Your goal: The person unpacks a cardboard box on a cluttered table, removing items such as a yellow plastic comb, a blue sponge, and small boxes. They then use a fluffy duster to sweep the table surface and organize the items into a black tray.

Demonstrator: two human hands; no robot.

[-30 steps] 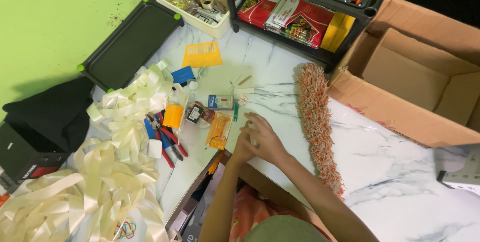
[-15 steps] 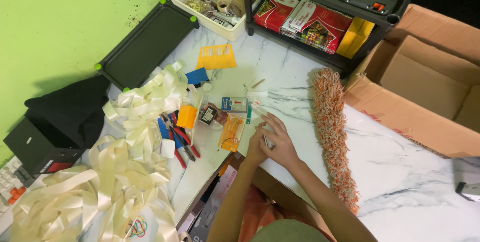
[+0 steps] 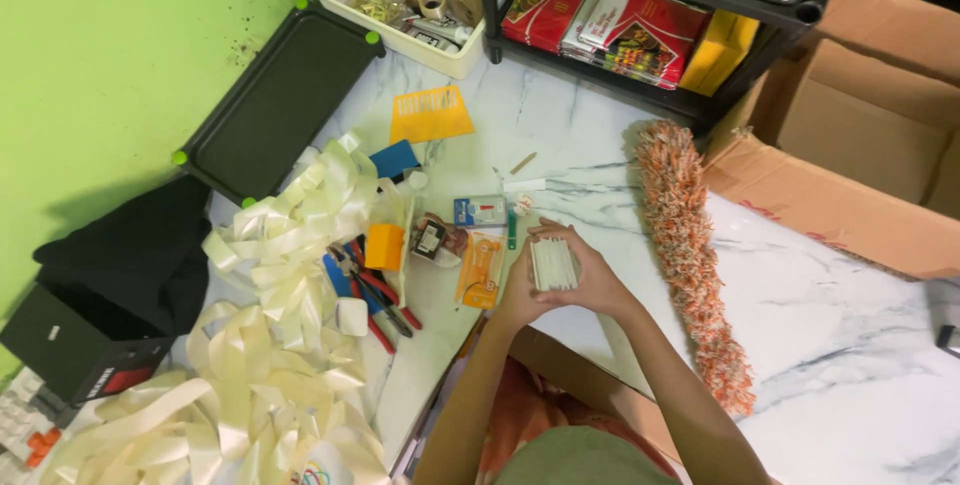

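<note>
head view, steeply down, arm's-length close

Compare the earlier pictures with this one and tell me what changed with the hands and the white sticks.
Little changed. Both hands, the left hand and the right hand, remain cupped around the bundle of thin white sticks over the white marble-patterned floor; only the finger positions shifted slightly. Nothing was picked up or let go. The orange and white fluffy duster, the cream ribbon pile and the tools lie as before; only the camera view shifted.

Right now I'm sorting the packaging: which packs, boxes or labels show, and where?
Red flat packs: on the black shelf, top.
Yellow box: beside them, right.
Small blue-white blister pack: on the marble floor, ahead of the hands.
Orange blister pack: left of the hands.
Brown cardboard box: open, far right.
</note>
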